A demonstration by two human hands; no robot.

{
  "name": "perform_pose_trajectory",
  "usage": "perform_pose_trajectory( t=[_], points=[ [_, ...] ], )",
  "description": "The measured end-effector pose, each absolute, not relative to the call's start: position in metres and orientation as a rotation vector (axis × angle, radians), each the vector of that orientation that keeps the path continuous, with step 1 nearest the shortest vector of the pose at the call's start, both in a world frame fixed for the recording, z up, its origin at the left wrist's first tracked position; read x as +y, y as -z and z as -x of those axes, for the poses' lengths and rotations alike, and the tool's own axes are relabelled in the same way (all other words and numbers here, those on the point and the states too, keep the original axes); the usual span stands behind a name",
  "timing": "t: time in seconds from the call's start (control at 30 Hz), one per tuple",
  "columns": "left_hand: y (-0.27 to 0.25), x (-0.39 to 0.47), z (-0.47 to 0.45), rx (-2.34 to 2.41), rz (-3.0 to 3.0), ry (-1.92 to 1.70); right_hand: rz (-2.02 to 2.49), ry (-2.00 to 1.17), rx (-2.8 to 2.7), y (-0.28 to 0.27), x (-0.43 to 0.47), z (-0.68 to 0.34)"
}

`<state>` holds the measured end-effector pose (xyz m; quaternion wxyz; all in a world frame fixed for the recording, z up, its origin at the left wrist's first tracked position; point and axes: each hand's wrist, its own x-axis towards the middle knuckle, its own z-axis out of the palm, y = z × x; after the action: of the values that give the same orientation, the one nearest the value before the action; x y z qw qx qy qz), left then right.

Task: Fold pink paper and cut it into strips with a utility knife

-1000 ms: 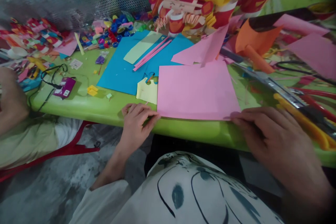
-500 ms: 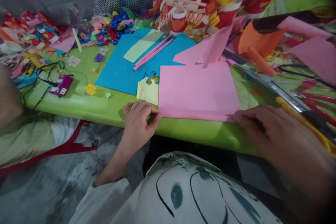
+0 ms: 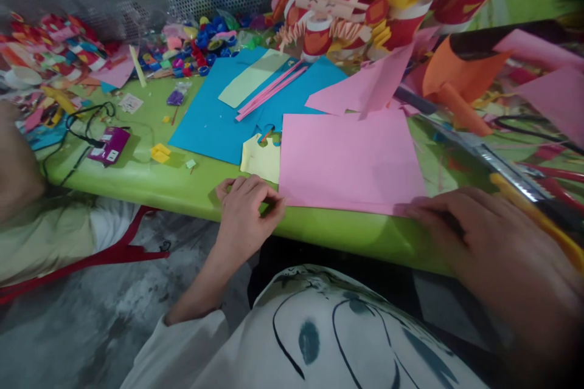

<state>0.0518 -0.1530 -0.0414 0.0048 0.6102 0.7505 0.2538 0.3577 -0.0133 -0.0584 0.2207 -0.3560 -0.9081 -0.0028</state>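
Note:
A sheet of pink paper [image 3: 351,161] lies flat at the near edge of the green table [image 3: 191,194], with a narrow fold or crease along its near side. My left hand [image 3: 249,213] pinches the sheet's near left corner between thumb and forefinger. At the near right corner, the fingertips of my right hand [image 3: 488,243] are closed on the same edge. Just left of the sheet is a cut piece of pale yellow paper [image 3: 260,159]. Blue sheets [image 3: 205,112] lie behind, bearing a pale green strip [image 3: 250,80] and thin pink strips [image 3: 274,92].
Paper figures [image 3: 319,12] stand at the back, near colourful bottle caps [image 3: 201,48]. On the right are a utility knife [image 3: 506,164], orange paper [image 3: 460,79] and pink offcuts [image 3: 365,85]. A purple box with a cable [image 3: 109,146] sits left, beside another person's arm [image 3: 18,164].
The view has shifted slightly, so the table things appear a little further right. Both hands keep their hold on the corners of the pink sheet.

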Motion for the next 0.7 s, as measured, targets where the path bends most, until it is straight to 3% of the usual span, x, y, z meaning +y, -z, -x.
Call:
perform_pose_trajectory(
  t=[0.4,0.6,0.7],
  points=[
    [0.041,-0.157,-0.053,2.347,-1.804,-0.801,1.162,-0.081,-2.459,0.072,-0.012,-0.365],
    [0.04,-0.157,-0.075,2.344,-1.995,-0.718,1.205,0.22,-2.425,0.071,-0.023,-0.356],
    [0.041,-0.159,-0.087,2.409,-2.107,-0.68,1.061,0.224,-2.481,0.067,-0.028,-0.352]
  ],
)
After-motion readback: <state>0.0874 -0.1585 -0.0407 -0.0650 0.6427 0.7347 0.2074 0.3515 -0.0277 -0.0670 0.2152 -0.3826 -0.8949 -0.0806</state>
